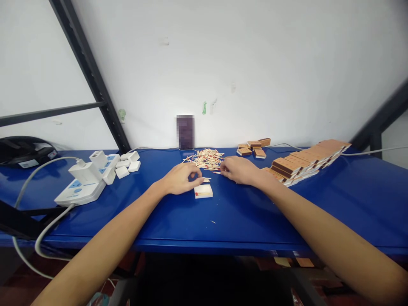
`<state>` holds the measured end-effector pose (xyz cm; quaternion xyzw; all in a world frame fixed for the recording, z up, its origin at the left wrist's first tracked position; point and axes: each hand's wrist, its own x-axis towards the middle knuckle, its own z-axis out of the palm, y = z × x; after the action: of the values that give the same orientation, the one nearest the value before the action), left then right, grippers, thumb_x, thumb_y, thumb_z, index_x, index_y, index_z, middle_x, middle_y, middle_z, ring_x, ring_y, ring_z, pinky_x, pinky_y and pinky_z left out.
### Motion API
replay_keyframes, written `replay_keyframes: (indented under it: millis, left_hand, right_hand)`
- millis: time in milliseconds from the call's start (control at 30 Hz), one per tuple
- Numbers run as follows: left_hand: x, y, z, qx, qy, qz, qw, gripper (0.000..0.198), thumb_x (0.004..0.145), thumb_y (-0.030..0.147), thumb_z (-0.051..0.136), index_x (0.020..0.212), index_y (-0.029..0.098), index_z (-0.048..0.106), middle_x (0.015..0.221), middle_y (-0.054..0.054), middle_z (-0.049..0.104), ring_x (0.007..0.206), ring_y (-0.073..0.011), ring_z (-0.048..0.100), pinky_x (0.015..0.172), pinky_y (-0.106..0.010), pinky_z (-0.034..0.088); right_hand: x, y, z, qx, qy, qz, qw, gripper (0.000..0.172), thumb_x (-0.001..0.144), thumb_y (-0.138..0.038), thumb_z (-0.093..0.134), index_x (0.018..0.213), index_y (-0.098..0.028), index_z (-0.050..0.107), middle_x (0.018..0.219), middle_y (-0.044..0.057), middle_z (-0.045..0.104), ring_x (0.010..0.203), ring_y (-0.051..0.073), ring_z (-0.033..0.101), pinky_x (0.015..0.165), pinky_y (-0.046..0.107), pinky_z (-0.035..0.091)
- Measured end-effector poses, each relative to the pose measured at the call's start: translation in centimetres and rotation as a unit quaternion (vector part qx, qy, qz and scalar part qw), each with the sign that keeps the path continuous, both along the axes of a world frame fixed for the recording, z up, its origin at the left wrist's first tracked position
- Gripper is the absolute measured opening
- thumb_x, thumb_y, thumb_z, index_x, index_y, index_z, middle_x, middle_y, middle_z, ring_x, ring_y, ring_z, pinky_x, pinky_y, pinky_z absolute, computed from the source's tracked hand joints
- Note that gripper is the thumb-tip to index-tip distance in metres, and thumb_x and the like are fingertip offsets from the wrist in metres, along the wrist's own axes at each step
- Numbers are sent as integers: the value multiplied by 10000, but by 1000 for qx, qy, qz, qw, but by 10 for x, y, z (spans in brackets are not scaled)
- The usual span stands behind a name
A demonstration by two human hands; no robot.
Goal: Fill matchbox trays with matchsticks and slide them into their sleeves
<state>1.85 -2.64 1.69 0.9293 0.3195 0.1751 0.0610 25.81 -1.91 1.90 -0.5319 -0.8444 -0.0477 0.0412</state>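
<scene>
A small open matchbox tray (203, 191) lies on the blue table (223, 221), partly filled with matches. Just behind it and to the left, my left hand (181, 178) rests with its fingers curled in a pinch on a few matches. My right hand (239, 170) is at the near edge of a loose pile of matches (206, 158), fingertips pressed together on a match or two. One stray match (212, 222) lies nearer the front edge.
A long row of brown matchboxes (306, 163) runs along the right, with a few more matchboxes (253, 148) behind the pile. At the left stand a white power strip (81, 189), plugged-in chargers (95, 163) and cables. A phone (185, 132) leans on the wall.
</scene>
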Motion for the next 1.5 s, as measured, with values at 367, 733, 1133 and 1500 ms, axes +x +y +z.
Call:
replay_keyframes:
  millis: [367, 733, 1133, 1500]
  left_hand:
    - [-7, 21, -17, 12, 3, 46, 999, 338, 942, 293, 380, 1141, 206, 639, 987, -64, 602, 993, -223, 537, 908, -378, 421]
    - [-3, 10, -10, -25, 32, 6, 999, 388, 893, 195, 360, 1144, 192, 655, 986, -72, 572, 954, -210, 537, 891, -361, 436]
    - [-6, 14, -10, 24, 27, 43, 998, 382, 879, 170, 370, 1162, 167, 626, 1011, -85, 567, 995, -226, 535, 929, -388, 425]
    - [-6, 19, -14, 27, 30, 38, 998, 333, 879, 189, 396, 1059, 172, 675, 957, -73, 587, 947, -219, 553, 887, -362, 439]
  right_hand:
    - [-32, 1, -9, 15, 76, 102, 992, 232, 923, -258, 458, 858, -188, 670, 868, 72, 696, 802, 187, 611, 665, 281, 362]
    - [-14, 15, -16, 41, 36, 48, 997, 159, 906, -188, 461, 866, -159, 612, 940, 103, 655, 853, 196, 592, 701, 285, 360]
    - [-21, 5, -12, 110, 20, 48, 993, 271, 964, -226, 343, 956, -126, 595, 994, 145, 644, 923, 244, 539, 742, 326, 314]
    - [-28, -7, -4, 13, 173, 64, 983, 284, 841, -117, 426, 854, -169, 706, 768, 57, 688, 695, 159, 567, 647, 275, 340]
